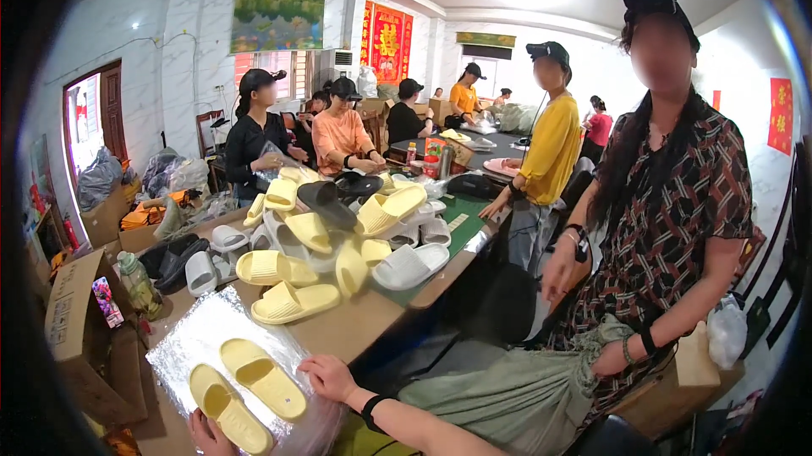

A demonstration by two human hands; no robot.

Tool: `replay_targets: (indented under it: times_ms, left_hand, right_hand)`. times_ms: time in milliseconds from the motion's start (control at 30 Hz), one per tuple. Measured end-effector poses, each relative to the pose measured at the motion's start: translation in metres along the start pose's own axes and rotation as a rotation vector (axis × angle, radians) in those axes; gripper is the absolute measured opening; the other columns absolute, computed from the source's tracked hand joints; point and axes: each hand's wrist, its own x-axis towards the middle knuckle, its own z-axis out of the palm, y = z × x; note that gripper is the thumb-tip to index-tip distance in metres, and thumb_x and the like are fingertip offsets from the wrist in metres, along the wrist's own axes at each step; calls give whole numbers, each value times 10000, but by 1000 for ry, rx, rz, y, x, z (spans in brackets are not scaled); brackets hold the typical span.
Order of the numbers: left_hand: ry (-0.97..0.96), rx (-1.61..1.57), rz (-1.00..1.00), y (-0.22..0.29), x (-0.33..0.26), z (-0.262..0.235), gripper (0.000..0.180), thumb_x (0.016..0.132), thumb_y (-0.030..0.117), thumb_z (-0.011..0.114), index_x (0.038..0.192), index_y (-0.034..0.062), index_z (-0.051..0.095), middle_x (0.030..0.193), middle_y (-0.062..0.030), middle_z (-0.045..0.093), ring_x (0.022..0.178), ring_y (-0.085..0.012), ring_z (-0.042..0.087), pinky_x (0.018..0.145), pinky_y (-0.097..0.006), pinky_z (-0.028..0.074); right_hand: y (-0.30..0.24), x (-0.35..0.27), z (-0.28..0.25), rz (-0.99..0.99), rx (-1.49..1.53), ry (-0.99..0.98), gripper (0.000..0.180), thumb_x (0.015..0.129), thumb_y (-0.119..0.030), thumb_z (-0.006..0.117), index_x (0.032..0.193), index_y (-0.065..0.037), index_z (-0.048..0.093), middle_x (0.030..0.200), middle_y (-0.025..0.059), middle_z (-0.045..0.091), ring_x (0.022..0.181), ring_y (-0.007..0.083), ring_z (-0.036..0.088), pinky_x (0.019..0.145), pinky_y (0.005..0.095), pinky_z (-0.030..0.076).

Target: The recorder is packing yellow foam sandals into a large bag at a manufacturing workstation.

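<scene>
Two pale yellow slippers lie side by side on a stack of clear, shiny plastic bags [182,342] at the table's near edge. My left hand [210,435], partly cut off by the lower edge, is closed at the side of the left slipper [227,405], near its heel. The right slipper [264,378] lies untouched between my hands. Beside it, my right hand [330,378] rests on the right margin of the plastic, fingers stretched out. A black band circles my right wrist.
Beyond the bags rises a heap of yellow, grey and black slippers [296,304]. An open cardboard box [85,329] and a green-tinted bottle [138,282] stand left. A person in a patterned shirt [668,177] is close on the right; several others work around the tables.
</scene>
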Motion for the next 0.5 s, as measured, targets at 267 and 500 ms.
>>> replay_targets:
  times_ms: [267,500]
  left_hand:
    - [-42,-116,-165,-16,0,26,305,963,137,538,1203,-48,575,1169,-212,577,1078,-355,582,931,-410,466]
    - [27,-202,-101,-31,-5,24,298,960,151,523,1183,-38,581,1152,-212,597,1081,-363,567,938,-428,443]
  right_hand:
    - [11,6,-6,-15,-8,11,215,792,-63,590,971,-108,700,990,92,688,879,313,639,797,427,502]
    - [3,12,-1,-49,5,-5,192,834,-90,576,985,-137,683,1003,57,660,959,262,619,855,396,476]
